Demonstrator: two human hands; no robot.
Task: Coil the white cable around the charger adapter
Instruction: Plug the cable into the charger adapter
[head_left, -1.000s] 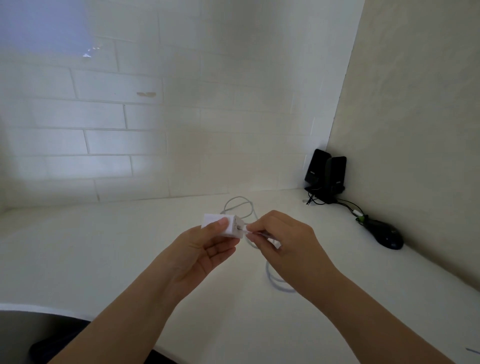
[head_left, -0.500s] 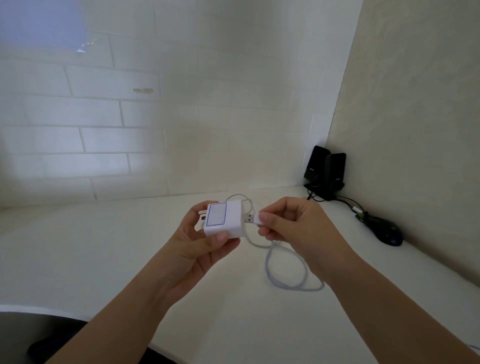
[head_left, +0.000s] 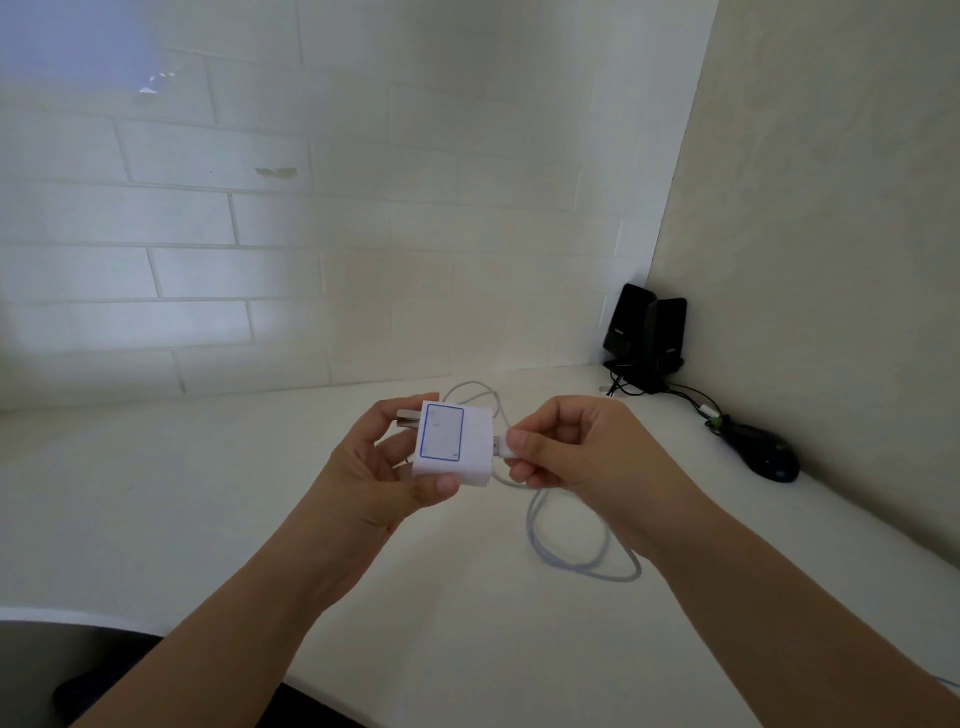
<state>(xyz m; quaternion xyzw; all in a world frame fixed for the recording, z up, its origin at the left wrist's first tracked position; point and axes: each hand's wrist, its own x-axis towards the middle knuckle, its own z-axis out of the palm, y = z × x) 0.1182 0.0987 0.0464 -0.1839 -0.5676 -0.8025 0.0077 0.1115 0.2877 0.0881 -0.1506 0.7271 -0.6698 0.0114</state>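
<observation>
My left hand (head_left: 379, 467) grips the white charger adapter (head_left: 453, 442) above the desk, its blue-outlined label facing me and its metal prongs pointing left. My right hand (head_left: 582, 452) pinches the USB plug end of the white cable (head_left: 576, 561), and the plug's metal tip sits right at the adapter's right side. The rest of the cable hangs down and lies in loose loops on the white desk (head_left: 208, 509), with another loop showing behind the adapter.
Two black speakers (head_left: 647, 335) stand in the back right corner with dark wires trailing from them. A dark computer mouse (head_left: 766, 457) lies by the right wall. The desk's curved front edge runs along the lower left.
The left hand turned the adapter so its labelled face points at me and lifted it. The plug came out of the adapter, and now sits close to its right side again.
</observation>
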